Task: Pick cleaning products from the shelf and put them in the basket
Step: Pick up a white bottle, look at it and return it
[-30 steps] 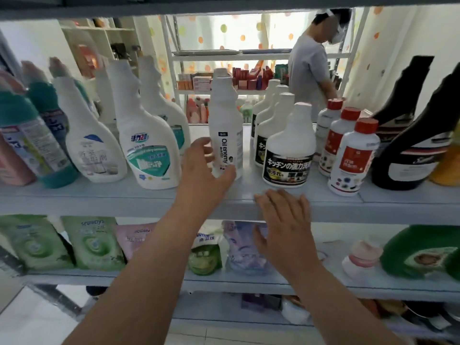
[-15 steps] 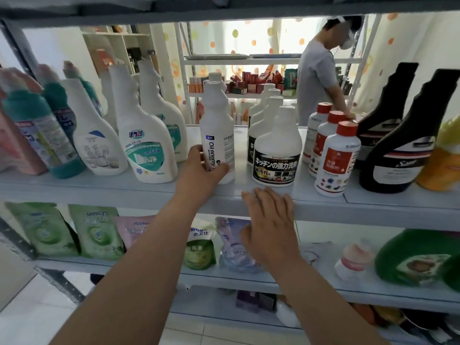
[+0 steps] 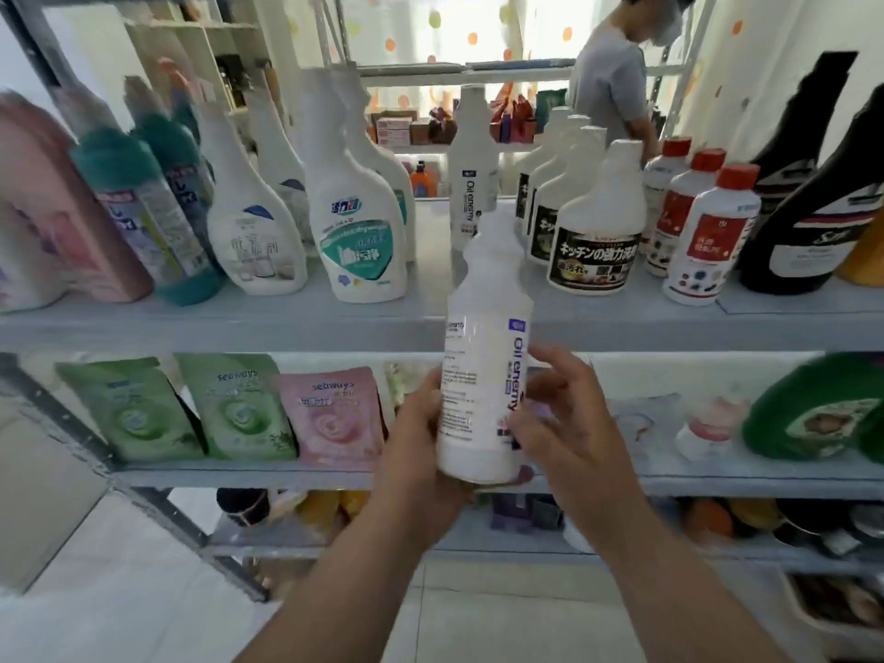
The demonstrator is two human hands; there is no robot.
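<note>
One tall white plastic bottle (image 3: 483,375): being held upright.
Left hand (image 3: 421,452): clamping its base.
Right hand (image 3: 559,423): fingers apart, touching its side.

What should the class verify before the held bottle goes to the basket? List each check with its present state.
1. Bottle clear of the shelf: ok.
2. Left hand grip round the bottle's lower half: ok.
3. Right hand helping hold it: cannot tell; its fingers are by the label.
4. Bottle near upright: ok.
5. Basket in view: not ok.
</note>
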